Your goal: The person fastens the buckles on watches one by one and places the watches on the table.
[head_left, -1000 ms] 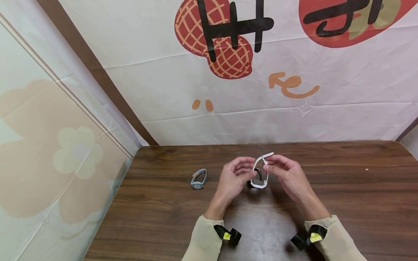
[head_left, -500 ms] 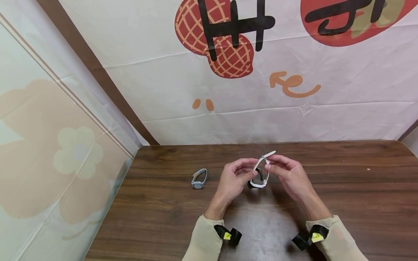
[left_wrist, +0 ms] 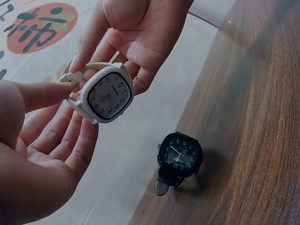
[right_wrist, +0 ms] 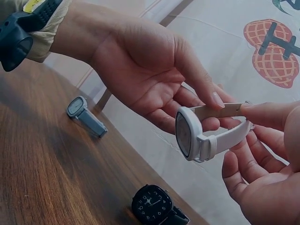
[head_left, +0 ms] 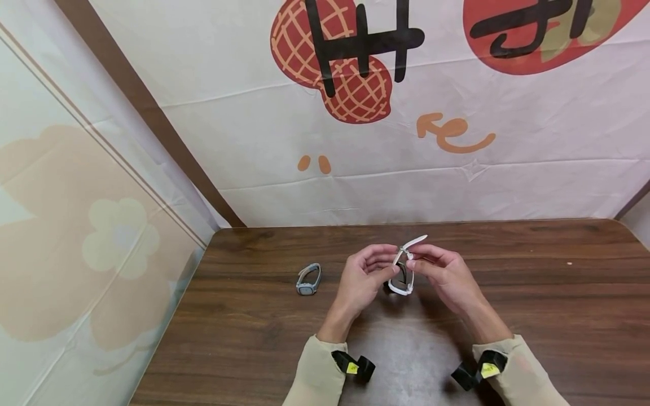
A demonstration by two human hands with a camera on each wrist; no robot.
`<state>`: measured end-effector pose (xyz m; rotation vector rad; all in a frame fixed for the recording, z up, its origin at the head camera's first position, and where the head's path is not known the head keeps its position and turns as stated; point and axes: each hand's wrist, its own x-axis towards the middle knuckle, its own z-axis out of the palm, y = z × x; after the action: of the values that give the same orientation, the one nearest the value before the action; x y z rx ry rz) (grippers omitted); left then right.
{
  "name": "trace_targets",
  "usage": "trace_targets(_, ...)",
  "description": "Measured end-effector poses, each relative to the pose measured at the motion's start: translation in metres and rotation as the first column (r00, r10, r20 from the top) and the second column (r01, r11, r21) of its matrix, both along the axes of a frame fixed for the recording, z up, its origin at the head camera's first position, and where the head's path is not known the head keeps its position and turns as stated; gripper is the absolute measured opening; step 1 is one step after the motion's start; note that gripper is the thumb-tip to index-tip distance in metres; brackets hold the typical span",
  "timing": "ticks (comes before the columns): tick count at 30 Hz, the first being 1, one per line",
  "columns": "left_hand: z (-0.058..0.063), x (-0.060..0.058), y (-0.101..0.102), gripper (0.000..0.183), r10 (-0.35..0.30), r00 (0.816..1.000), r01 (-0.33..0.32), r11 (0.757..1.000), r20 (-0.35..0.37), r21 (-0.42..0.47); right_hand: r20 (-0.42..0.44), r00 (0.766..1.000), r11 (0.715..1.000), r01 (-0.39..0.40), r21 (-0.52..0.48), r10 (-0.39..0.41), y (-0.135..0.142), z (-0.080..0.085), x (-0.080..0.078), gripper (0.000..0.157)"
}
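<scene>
A white wristwatch with a squarish dial is held up between both hands, its strap bent into a loop. My left hand pinches one side of the strap between thumb and fingers. On the other side, my right hand pinches the strap near the buckle, thumb in front. In the head view the strap's white tip sticks out above the fingers, to the upper right. Below and behind the held watch, a black wristwatch stands on the table, partly hidden in the head view.
A grey-blue wristwatch stands on the brown wooden table, left of my left hand. Behind the table's far edge hangs a printed white cloth. Black wrist cameras sit on both sleeves.
My right hand has shifted slightly left, toward my left hand. The white wristwatch's strap loop looks narrower. My left hand and the other watches have barely moved.
</scene>
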<state>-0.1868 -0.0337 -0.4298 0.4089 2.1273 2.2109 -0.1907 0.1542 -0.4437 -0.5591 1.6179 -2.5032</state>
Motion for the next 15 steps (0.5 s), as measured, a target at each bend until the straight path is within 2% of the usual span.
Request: trace_targets(15, 0.0006, 0.0009, -0.0014, 0.034, 0.028, 0.999, -0.028, 0.999, 0.023, 0.023, -0.022, 0.999, 0.998, -0.042, 0.052, 0.044, -0.0034, -0.0041, -0.0003, 0.031)
